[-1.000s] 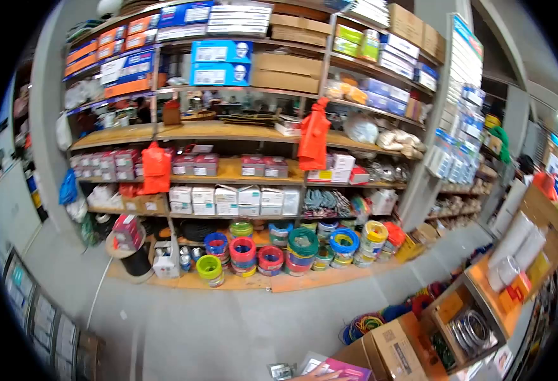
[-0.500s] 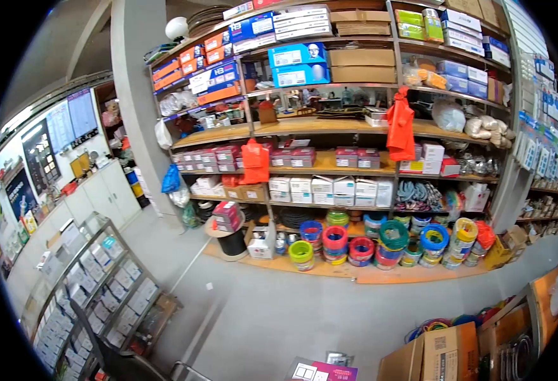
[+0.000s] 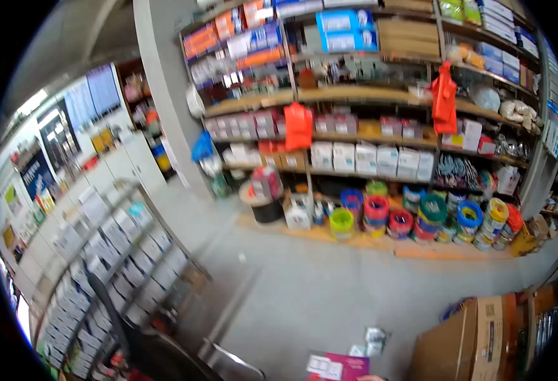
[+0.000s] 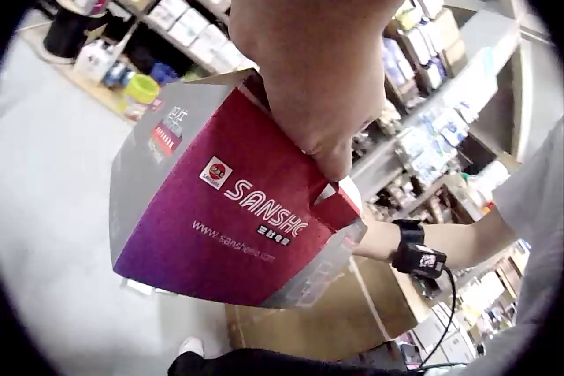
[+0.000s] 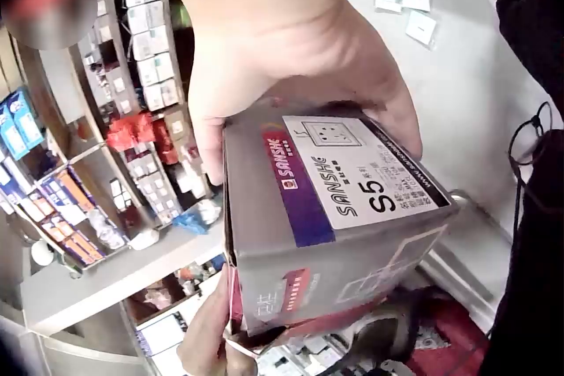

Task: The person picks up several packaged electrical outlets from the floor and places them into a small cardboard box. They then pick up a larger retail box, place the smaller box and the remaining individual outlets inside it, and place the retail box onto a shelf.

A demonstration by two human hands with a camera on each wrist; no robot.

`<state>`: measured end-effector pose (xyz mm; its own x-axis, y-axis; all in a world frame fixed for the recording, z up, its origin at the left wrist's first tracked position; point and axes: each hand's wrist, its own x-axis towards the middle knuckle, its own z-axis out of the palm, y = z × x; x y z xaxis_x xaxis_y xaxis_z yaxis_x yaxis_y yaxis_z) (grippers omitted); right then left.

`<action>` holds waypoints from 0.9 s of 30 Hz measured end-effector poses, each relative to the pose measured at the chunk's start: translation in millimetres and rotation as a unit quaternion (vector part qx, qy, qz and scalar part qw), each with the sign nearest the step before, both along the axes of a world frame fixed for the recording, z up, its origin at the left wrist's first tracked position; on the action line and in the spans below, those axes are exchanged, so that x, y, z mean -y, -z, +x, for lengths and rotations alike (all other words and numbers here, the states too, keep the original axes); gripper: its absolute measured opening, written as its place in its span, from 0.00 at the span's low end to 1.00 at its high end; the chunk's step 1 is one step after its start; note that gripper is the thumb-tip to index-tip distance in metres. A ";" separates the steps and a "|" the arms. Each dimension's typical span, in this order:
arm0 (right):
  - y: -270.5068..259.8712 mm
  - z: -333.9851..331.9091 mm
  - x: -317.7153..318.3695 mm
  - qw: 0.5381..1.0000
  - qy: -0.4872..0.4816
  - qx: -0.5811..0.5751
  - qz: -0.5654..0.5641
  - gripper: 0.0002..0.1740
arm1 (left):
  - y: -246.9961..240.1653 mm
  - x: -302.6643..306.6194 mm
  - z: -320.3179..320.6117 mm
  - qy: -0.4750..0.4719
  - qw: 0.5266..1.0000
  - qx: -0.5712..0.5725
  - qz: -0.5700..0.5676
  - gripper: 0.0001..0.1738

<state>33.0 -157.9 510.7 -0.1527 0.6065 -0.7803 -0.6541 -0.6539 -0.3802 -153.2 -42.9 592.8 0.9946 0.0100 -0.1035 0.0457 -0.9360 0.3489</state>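
Observation:
A grey and purple-red cardboard box (image 4: 220,208) marked SANSHE, with a socket drawing on its label, is held between both hands. In the right wrist view my right hand (image 5: 291,67) spans one end of the box (image 5: 344,182), thumb on one side and fingers on the opposite side. My left hand (image 5: 207,332) pinches the edge at the other end. The left wrist view shows this left hand (image 4: 317,120) at a folded flap, its fingertips partly hidden. In the head view the box (image 3: 349,368) shows only at the bottom edge.
Small clear packets (image 3: 374,340) lie beyond the box. A large carton (image 3: 453,343) stands at right, a rack of small white boxes (image 3: 110,273) and a dark chair (image 3: 158,355) at left. Wire coils (image 3: 377,209) line the base of the stocked shelves (image 3: 368,95).
The head view has swung left, so the shelves sit further right and the rack and chair have come in. The fingers seen over the box earlier are now mostly below the frame.

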 end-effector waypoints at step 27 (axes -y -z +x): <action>636.1 26.6 -73.4 0.814 -0.366 0.422 0.157 0.55 | 633.7 3.7 -3.7 -0.181 0.979 -0.085 0.030 0.40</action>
